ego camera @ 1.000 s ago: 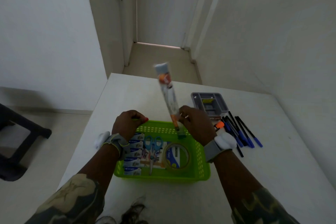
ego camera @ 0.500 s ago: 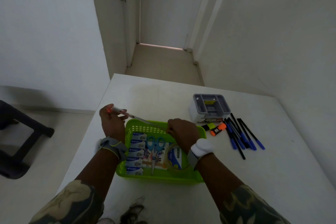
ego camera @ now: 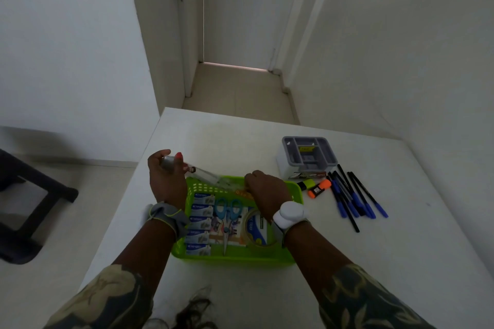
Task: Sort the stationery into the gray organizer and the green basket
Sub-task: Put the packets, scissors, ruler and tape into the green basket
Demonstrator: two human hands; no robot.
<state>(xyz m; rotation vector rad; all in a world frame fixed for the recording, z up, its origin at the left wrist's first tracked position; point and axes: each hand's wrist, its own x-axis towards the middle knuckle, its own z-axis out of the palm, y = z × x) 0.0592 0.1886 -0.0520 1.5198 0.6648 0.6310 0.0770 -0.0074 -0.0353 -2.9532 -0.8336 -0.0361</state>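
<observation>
**Long tube laid across the far rim of the green basket**

A long glue-like tube (ego camera: 199, 172) is held level over the far edge of the green basket (ego camera: 235, 258), apparently so that it can be lowered flat along the back wall, where some room is left. Its cap end is pinched by the left hand (ego camera: 167, 181), at about 10 o'clock from the basket's middle, with thumb and fingers curled round it. The other end is steadied at about 12 o'clock by the right hand (ego camera: 264, 193), whose fingers are bent down onto it; whether they pinch or only press cannot be told. The tube is judged too long to stand in an organizer slot, which would explain the choice of basket.

Inside the basket, staple boxes (ego camera: 199, 223) are stacked in a column along the 9 o'clock side, scissors (ego camera: 227, 218) lie in the middle, and a tape roll (ego camera: 258, 227) is placed at 3 o'clock.

The gray organizer (ego camera: 307, 155) stands at 1 o'clock, well apart. Just beside it, unsorted, lie a yellow highlighter (ego camera: 307, 184), an orange highlighter (ego camera: 319, 188) and a fan of pens (ego camera: 352, 196), presumably meant for its compartments.
</observation>
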